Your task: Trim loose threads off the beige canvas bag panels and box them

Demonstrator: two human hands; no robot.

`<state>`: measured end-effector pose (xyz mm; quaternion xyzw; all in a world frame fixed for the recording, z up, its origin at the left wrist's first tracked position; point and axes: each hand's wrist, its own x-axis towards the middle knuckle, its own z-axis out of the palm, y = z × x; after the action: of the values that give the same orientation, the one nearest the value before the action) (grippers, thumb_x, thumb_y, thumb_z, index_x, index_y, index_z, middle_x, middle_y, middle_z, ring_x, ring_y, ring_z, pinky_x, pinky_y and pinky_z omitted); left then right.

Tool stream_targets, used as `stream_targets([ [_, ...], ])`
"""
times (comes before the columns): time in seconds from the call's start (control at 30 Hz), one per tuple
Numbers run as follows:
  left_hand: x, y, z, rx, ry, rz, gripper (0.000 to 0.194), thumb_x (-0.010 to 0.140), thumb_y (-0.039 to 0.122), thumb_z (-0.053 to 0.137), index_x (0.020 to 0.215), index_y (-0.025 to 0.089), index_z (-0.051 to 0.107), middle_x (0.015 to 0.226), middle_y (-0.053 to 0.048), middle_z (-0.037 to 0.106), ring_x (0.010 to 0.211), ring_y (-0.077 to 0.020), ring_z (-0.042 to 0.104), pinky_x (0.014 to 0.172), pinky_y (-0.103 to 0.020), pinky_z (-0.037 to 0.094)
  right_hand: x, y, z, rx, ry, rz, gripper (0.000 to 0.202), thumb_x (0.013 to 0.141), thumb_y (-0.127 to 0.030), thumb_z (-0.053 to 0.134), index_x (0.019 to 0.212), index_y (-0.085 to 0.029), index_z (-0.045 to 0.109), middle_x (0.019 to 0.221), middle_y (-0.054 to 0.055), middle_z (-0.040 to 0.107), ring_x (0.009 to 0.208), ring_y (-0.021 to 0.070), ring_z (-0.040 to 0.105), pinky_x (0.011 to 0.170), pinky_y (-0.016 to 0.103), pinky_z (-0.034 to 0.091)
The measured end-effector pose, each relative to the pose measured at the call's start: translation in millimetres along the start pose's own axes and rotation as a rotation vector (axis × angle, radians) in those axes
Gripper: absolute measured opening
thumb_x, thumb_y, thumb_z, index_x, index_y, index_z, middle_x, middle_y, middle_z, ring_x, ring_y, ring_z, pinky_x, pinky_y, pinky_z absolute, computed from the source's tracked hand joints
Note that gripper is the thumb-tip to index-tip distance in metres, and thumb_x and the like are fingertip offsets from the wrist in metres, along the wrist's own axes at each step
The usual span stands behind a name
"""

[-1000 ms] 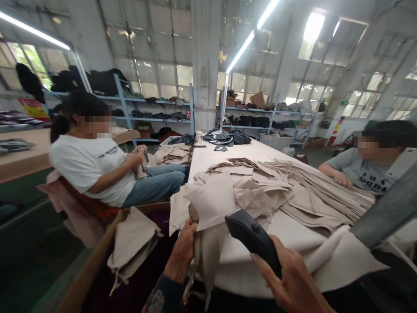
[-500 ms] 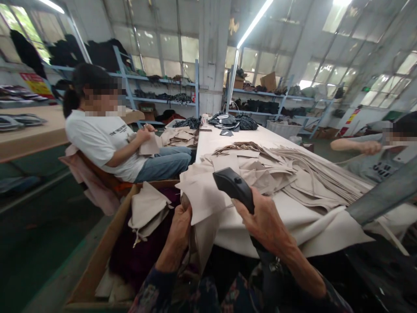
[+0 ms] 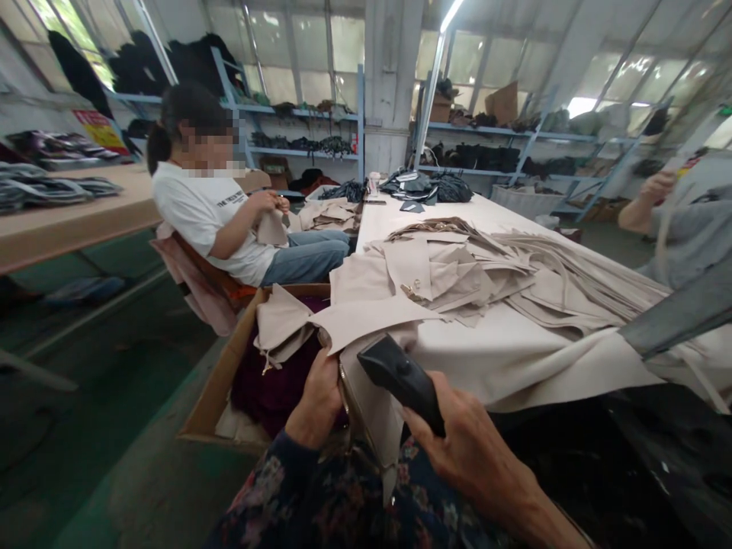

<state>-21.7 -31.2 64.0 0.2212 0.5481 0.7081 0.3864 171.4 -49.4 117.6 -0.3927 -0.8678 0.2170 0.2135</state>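
My left hand (image 3: 317, 398) is closed on a beige fabric piece (image 3: 371, 322) at the near corner of the table. A metal zipper (image 3: 355, 402) runs down from it along the fabric's edge. My right hand (image 3: 466, 435) grips a black handheld tool (image 3: 400, 375), shaped like a hair clipper, with its broad end over the hanging part of the fabric. Whether the tool touches the cloth I cannot tell. Behind lies a pile of similar beige pieces (image 3: 457, 267), one with a gold zipper pull.
Left of my hands stands a cardboard box (image 3: 220, 396) with purple cloth and beige pieces. A seated co-worker (image 3: 200, 213) handles beige cloth at left. Another person (image 3: 680, 213) is at far right. A grey post (image 3: 680, 309) slants across the table's right side.
The beige piece has been turned and now stretches right toward the table, its zipper edge showing. The tool has come lower, nearer the cloth. The camera view has shifted.
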Motion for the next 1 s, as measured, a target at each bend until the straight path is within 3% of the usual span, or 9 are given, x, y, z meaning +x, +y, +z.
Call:
stream_targets([
  [0.13, -21.7, -18.1, -10.6, 0.106, 0.080, -0.040, 0.033, 0.068, 0.041, 0.060, 0.088, 0.015, 0.060, 0.066, -0.001, 0.061, 0.063, -0.0175, 0.059, 0.055, -0.027, 0.048, 3.9, -7.1, 0.0, 0.001, -0.007, 0.010, 0.015, 0.084, -0.032, 0.048, 0.084, -0.017, 0.049, 0.064, 0.004, 0.060, 0.053, 0.0164, 0.056, 0.049, 0.023, 0.034],
  [0.23, -37.6, -29.0, -21.3, 0.223, 0.122, -0.002, 0.022, 0.072, 0.038, 0.057, 0.084, 0.019, 0.059, 0.066, 0.000, 0.058, 0.067, -0.0168, 0.058, 0.057, -0.025, 0.046, 9.1, -11.7, -4.2, -0.040, 0.005, 0.019, 0.016, 0.085, -0.034, 0.048, 0.083, -0.017, 0.048, 0.063, 0.004, 0.059, 0.055, 0.0167, 0.056, 0.050, 0.023, 0.032],
  [0.33, -53.1, -31.0, -28.7, 0.232, 0.120, 0.019, 0.019, 0.075, 0.037, 0.054, 0.081, 0.021, 0.061, 0.068, 0.000, 0.058, 0.073, -0.0174, 0.058, 0.061, -0.025, 0.046, 14.6, -16.2, -4.7, -0.074, -0.006, 0.008, 0.018, 0.085, -0.035, 0.049, 0.086, -0.017, 0.048, 0.066, 0.005, 0.061, 0.059, 0.0180, 0.058, 0.052, 0.024, 0.032],
  [0.4, -59.6, -26.7, -31.5, 0.201, 0.109, 0.012, 0.026, 0.077, 0.043, 0.051, 0.080, 0.019, 0.062, 0.066, -0.001, 0.058, 0.070, -0.0179, 0.058, 0.060, -0.025, 0.046, 17.0, -19.3, -1.8, -0.105, -0.027, -0.004, 0.019, 0.084, -0.035, 0.049, 0.085, -0.016, 0.049, 0.068, 0.006, 0.062, 0.061, 0.0192, 0.059, 0.051, 0.024, 0.032],
  [0.57, -45.9, -4.7, -43.6, 0.160, 0.026, -0.098, 0.042, 0.074, 0.056, 0.052, 0.079, 0.017, 0.065, 0.060, -0.001, 0.062, 0.060, -0.0191, 0.058, 0.054, -0.027, 0.044, 14.5, -23.4, 10.9, -0.149, -0.080, -0.068, 0.018, 0.085, -0.034, 0.048, 0.083, -0.016, 0.047, 0.067, 0.006, 0.062, 0.060, 0.0203, 0.059, 0.050, 0.025, 0.028],
  [0.7, -25.7, 5.1, -57.8, 0.309, 0.100, -0.091, 0.036, 0.073, 0.049, 0.055, 0.078, 0.015, 0.069, 0.072, -0.003, 0.068, 0.079, -0.0216, 0.060, 0.071, -0.026, 0.044, 4.6, -19.1, 19.5, -0.137, -0.131, -0.073, 0.017, 0.085, -0.033, 0.047, 0.081, -0.017, 0.046, 0.067, 0.006, 0.061, 0.059, 0.0196, 0.060, 0.049, 0.025, 0.029],
  [0.8, -24.5, 2.6, -59.1, 0.328, 0.066, -0.067, 0.040, 0.074, 0.049, 0.051, 0.082, 0.014, 0.069, 0.076, -0.003, 0.069, 0.083, -0.0217, 0.059, 0.076, -0.027, 0.042, -2.7, -15.2, 22.2, -0.101, -0.123, -0.033, 0.015, 0.085, -0.032, 0.046, 0.081, -0.017, 0.046, 0.067, 0.005, 0.061, 0.056, 0.0177, 0.058, 0.049, 0.024, 0.030],
  [1.0, -38.2, -15.3, -47.1, 0.424, 0.033, -0.063, 0.049, 0.076, 0.058, 0.040, 0.061, 0.015, 0.058, 0.053, 0.000, 0.056, 0.054, -0.0157, 0.049, 0.051, -0.026, 0.037, 8.2, -16.4, 23.6, -0.076, -0.070, 0.024, 0.015, 0.084, -0.032, 0.046, 0.083, -0.017, 0.045, 0.063, 0.004, 0.058, 0.051, 0.0156, 0.053, 0.048, 0.024, 0.029],
])
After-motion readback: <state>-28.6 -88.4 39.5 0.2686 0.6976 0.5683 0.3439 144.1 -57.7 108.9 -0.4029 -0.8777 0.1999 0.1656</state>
